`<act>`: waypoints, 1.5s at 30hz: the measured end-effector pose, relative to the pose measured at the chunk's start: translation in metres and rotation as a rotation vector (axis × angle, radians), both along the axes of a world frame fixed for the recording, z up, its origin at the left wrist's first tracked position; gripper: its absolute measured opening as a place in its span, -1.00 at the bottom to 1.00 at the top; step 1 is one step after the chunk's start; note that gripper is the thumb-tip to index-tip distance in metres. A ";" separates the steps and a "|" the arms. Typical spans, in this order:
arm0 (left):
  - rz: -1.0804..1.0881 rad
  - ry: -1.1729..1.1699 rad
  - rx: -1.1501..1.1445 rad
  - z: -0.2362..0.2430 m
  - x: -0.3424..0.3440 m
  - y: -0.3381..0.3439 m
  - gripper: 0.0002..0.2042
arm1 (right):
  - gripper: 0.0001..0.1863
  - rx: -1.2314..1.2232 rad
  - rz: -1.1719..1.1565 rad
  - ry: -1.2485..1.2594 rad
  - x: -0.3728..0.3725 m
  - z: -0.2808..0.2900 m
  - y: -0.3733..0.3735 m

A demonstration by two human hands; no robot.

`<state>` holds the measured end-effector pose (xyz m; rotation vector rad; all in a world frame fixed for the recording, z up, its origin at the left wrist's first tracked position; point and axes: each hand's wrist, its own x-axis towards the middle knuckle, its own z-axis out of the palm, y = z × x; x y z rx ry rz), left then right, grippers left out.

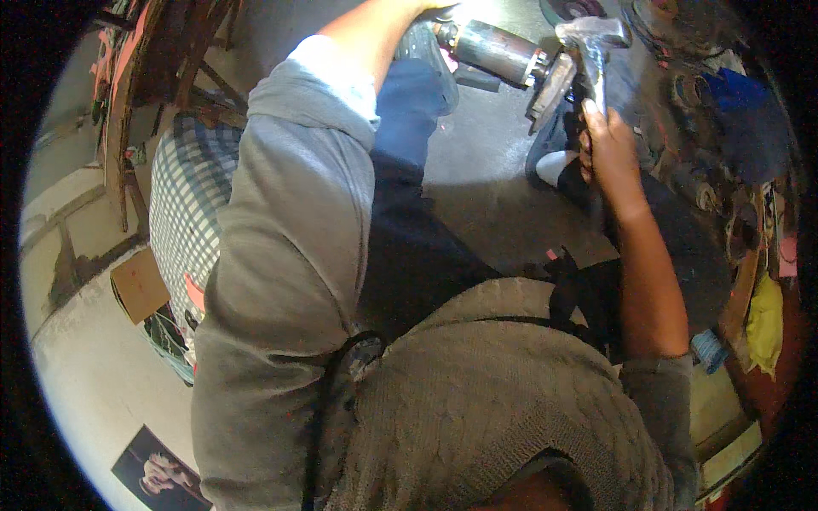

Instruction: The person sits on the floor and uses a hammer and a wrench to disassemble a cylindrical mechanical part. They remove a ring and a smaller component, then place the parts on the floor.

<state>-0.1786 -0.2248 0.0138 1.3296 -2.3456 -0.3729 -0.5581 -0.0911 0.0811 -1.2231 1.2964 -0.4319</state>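
Concrete floor; right hand around hammer

a steel-headed hammer with a dark handle stands nearly upright, its grey head at the top, over the flat end of a rusty cylindrical metal motor part. that cylinder lies on its side on the grey concrete floor, tilted slightly, a flat plate at its right end.

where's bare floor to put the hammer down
Bare floor lies between the blue-trousered leg and the right hand holding the hammer. Crowded at right: clutter beside the motor part.
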 end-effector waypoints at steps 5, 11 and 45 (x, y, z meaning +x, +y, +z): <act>-0.143 -0.162 -0.255 -0.007 -0.005 -0.003 -0.78 | -0.56 0.016 0.025 0.055 0.000 0.003 -0.004; -0.078 -0.103 0.039 0.003 -0.018 0.003 -0.84 | -0.61 -0.142 0.162 0.016 0.005 0.003 -0.028; 0.189 -0.123 0.112 -0.033 -0.013 0.035 -0.34 | -0.39 -0.028 0.171 0.118 0.084 0.009 -0.050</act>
